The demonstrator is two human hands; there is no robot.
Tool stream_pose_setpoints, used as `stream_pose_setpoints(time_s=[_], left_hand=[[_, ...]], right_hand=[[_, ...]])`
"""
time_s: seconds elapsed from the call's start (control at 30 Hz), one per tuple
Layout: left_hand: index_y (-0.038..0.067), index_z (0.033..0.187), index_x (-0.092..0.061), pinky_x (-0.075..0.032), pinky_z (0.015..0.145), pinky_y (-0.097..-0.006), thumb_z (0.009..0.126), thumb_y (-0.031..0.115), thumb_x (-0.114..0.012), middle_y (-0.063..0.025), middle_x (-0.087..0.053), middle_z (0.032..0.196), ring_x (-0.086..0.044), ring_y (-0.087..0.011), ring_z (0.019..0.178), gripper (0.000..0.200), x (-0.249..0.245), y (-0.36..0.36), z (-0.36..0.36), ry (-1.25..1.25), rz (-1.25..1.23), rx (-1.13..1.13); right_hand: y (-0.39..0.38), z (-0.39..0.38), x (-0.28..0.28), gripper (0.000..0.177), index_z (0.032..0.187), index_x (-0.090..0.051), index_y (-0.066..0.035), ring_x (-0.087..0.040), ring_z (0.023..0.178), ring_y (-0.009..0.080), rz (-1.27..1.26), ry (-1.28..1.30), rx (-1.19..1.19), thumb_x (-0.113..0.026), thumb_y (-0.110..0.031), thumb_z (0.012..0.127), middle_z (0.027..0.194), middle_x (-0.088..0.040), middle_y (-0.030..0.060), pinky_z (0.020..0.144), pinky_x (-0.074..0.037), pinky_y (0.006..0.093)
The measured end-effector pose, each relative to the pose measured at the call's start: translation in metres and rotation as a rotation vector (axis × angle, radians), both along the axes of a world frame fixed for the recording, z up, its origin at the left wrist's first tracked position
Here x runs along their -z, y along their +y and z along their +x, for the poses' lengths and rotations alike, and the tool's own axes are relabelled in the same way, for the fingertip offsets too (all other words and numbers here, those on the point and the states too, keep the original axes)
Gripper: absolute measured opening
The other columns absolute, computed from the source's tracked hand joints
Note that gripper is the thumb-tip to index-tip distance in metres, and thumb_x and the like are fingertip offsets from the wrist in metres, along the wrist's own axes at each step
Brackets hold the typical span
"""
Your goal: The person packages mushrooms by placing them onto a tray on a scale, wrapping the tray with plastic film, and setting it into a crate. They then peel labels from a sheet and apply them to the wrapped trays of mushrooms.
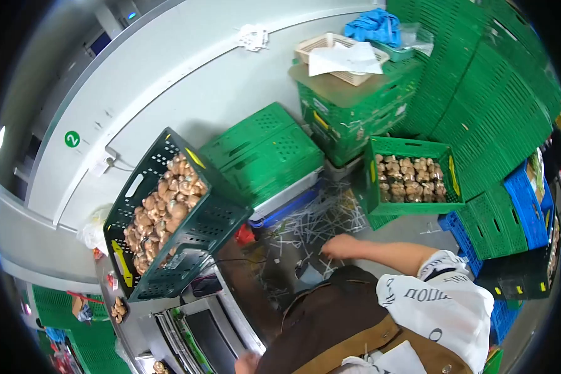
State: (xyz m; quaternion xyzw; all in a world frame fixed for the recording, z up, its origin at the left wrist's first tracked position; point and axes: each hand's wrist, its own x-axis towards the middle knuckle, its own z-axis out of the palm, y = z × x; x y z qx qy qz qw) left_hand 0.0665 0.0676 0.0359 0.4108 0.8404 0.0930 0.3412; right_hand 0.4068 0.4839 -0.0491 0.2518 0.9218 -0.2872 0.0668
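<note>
My right hand (341,247) reaches out and down over the grey floor, knuckles up, at the edge of a scatter of white plastic strips (321,218). A small dark round object (308,272) lies just below it. Whether the fingers grip anything is hidden. My left hand (246,362) shows only partly at the bottom edge, resting by the rim of a steel machine (230,311). A dark green crate (212,224) full of brown mushrooms (162,215) sits tilted on top of that machine, left of my right hand.
A second green crate (411,206) with mushrooms stands on the floor beyond the strips. Empty green crates (265,149) lie upturned beside it, with tall green stacks (492,106) and blue crates (527,206) at the right. A beige basket (340,56) with paper tops one stack.
</note>
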Motion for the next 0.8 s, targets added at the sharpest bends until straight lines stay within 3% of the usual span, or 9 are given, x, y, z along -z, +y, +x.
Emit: stream_pose_setpoints(time_s=[0.07, 0.17, 0.23, 0.33, 0.37, 0.5, 0.57, 0.7, 0.8], left_hand=[[0.001, 0.086, -0.07, -0.049, 0.062, -0.0371, 0.078, 0.019, -0.074, -0.0167, -0.067, 0.079, -0.064, -0.0298, 0.067, 0.02, -0.032, 0.081, 0.001, -0.014, 0.177, -0.022], [-0.002, 0.084, -0.069, -0.047, 0.059, -0.0336, 0.082, 0.014, -0.071, -0.014, -0.066, 0.074, -0.062, -0.0237, 0.063, 0.016, -0.053, 0.17, -0.009, -0.084, 0.19, -0.079], [-0.002, 0.089, -0.068, -0.047, 0.059, -0.0322, 0.084, 0.015, -0.07, -0.0121, -0.066, 0.073, -0.062, -0.0224, 0.063, 0.018, -0.055, 0.207, -0.02, -0.09, 0.16, -0.047], [0.002, 0.101, -0.065, -0.043, 0.057, -0.0278, 0.086, 0.017, -0.068, -0.0076, -0.063, 0.075, -0.057, -0.0099, 0.065, 0.022, -0.031, 0.228, -0.043, -0.051, 0.22, 0.049], [0.005, 0.114, -0.062, -0.048, 0.066, -0.0281, 0.084, 0.018, -0.07, -0.0099, -0.067, 0.09, -0.063, -0.0127, 0.078, 0.033, 0.012, 0.215, -0.079, -0.164, 0.174, 0.059], [0.005, 0.111, -0.063, -0.05, 0.068, -0.0323, 0.081, 0.022, -0.074, -0.012, -0.069, 0.09, -0.067, -0.0216, 0.079, 0.037, 0.036, 0.242, -0.062, 0.012, 0.116, 0.085], [0.004, 0.11, -0.064, -0.051, 0.07, -0.0344, 0.079, 0.024, -0.076, -0.0131, -0.069, 0.09, -0.068, -0.0261, 0.079, 0.039, 0.033, 0.245, -0.05, 0.125, 0.1, 0.027], [0.004, 0.115, -0.062, -0.052, 0.076, -0.0348, 0.077, 0.02, -0.076, -0.0164, -0.069, 0.095, -0.068, -0.0296, 0.092, 0.044, -0.029, 0.322, 0.021, -0.19, 0.119, -0.052], [0.001, 0.116, -0.061, -0.052, 0.077, -0.0373, 0.076, 0.012, -0.075, -0.0207, -0.068, 0.098, -0.067, -0.0343, 0.093, 0.044, -0.054, 0.365, 0.046, -0.056, 0.203, 0.149]], right_hand=[[0.039, -0.004, -0.042, 0.029, 0.086, -0.061, -0.007, -0.064, 0.08, 0.0367, 0.05, -0.076, 0.2, -0.063, -0.036, 0.081, 0.08, -0.065, 0.0159, 0.067, -0.05, 0.0501], [0.109, -0.005, -0.096, 0.033, 0.083, -0.06, -0.005, -0.061, 0.078, 0.0355, 0.384, 0.13, 0.346, -0.061, -0.038, 0.083, 0.079, -0.061, 0.0152, 0.066, -0.048, 0.048], [0.168, -0.004, -0.129, 0.022, 0.09, -0.058, -0.006, -0.055, 0.093, 0.0291, 0.657, 0.124, 0.388, -0.063, -0.025, 0.081, 0.094, -0.06, 0.0113, 0.081, -0.045, 0.0398], [0.251, -0.004, -0.178, 0.035, 0.115, -0.057, -0.011, -0.048, 0.114, 0.0297, 1.057, 0.253, 0.564, -0.058, -0.019, 0.081, 0.124, -0.053, 0.0107, 0.098, -0.039, 0.0412], [0.28, -0.007, -0.185, 0.035, 0.116, -0.057, -0.011, -0.048, 0.113, 0.0301, 1.149, 0.207, 0.62, -0.057, -0.019, 0.082, 0.124, -0.052, 0.0113, 0.099, -0.038, 0.0423], [0.392, -0.006, -0.182, 0.03, 0.11, -0.06, -0.009, -0.05, 0.111, 0.0298, 1.514, 0.112, 0.721, -0.054, -0.02, 0.083, 0.118, -0.056, 0.0118, 0.099, -0.037, 0.045], [0.432, -0.002, -0.173, 0.025, 0.103, -0.061, -0.007, -0.052, 0.11, 0.0293, 1.307, -0.035, 0.711, -0.054, -0.019, 0.083, 0.111, -0.059, 0.0109, 0.099, -0.038, 0.0461], [0.463, 0.008, -0.2, 0.019, 0.094, -0.062, -0.005, -0.054, 0.106, 0.028, 0.992, -0.023, 0.65, -0.055, -0.017, 0.082, 0.101, -0.062, 0.0088, 0.094, -0.041, 0.0472], [0.457, 0.02, -0.241, 0.021, 0.097, -0.062, -0.005, -0.056, 0.102, 0.0274, 1.36, 0.313, 0.466, -0.056, -0.016, 0.081, 0.104, -0.062, 0.0088, 0.089, -0.044, 0.0467]])
